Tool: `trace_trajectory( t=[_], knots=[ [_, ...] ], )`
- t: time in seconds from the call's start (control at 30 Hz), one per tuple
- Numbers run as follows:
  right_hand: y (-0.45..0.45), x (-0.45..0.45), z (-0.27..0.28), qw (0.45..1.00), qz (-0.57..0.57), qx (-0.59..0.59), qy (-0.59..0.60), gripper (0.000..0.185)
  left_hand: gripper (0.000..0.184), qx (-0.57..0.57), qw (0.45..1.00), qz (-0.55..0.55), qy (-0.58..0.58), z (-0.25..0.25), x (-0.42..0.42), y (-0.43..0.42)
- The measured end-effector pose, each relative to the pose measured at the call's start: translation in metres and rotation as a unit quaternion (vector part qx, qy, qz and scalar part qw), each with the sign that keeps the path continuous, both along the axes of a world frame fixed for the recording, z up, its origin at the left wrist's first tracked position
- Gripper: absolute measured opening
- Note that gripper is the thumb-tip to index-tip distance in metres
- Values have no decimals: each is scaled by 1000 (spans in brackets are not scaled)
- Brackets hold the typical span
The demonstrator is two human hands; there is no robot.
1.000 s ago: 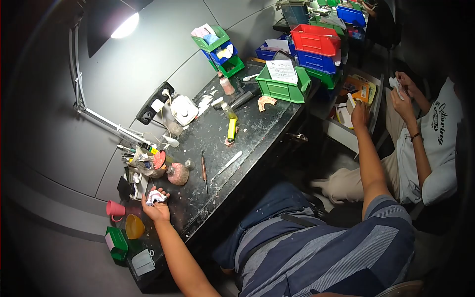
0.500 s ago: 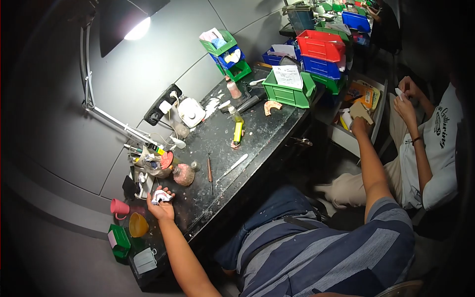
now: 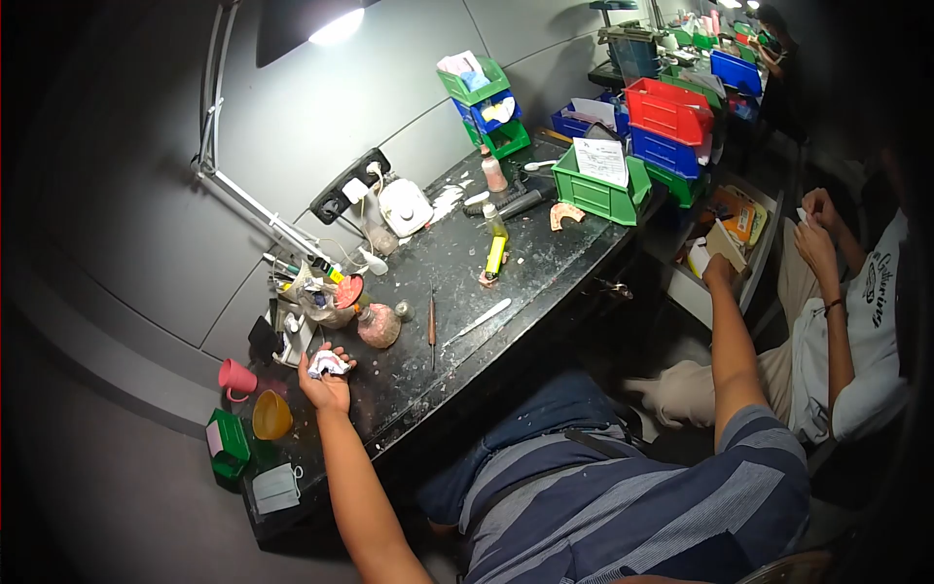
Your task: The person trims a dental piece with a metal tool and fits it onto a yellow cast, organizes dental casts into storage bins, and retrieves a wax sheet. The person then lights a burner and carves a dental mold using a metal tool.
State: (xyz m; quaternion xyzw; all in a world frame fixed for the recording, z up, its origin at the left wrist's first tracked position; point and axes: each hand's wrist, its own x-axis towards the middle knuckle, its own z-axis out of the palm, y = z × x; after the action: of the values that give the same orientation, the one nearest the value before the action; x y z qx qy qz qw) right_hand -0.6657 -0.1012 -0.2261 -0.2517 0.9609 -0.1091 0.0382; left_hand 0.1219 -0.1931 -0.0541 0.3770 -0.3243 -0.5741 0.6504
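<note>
My left hand rests palm up over the left part of the dark bench, its fingers curled round a white and pinkish dental model. Over to the right, my right hand reaches into an open drawer. Its fingers are partly hidden among the contents, beside a tan flat piece and a white item; what they grip cannot be made out. A brown-handled tool and a white knife-like tool lie on the bench.
A co-worker sits at the right, holding something small and white. A green bin and a red bin stand at the back. Nearer are a pink-crusted jar, an amber bowl, a pink mug and a lamp arm.
The camera view has shifted, moving the bench rightward in the picture. My right hand has gone lower into the drawer, and the tan piece there has changed position. My left hand still holds the model.
</note>
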Motion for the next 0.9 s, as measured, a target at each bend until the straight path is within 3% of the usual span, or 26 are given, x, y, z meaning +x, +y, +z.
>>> trace_trajectory(
  t=[0.47,0.67,0.9],
  knots=[
    [-2,-10,-6,998,-66,19,-14,37,57,-7,1000,4,-4,-4,4,-4],
    [17,22,34,998,-34,12,-49,35,56,-14,1000,-6,-2,-2,2,-1],
    [-1,-66,-37,992,-40,-80,-92,36,55,-7,1000,-2,13,0,0,0]
  ],
)
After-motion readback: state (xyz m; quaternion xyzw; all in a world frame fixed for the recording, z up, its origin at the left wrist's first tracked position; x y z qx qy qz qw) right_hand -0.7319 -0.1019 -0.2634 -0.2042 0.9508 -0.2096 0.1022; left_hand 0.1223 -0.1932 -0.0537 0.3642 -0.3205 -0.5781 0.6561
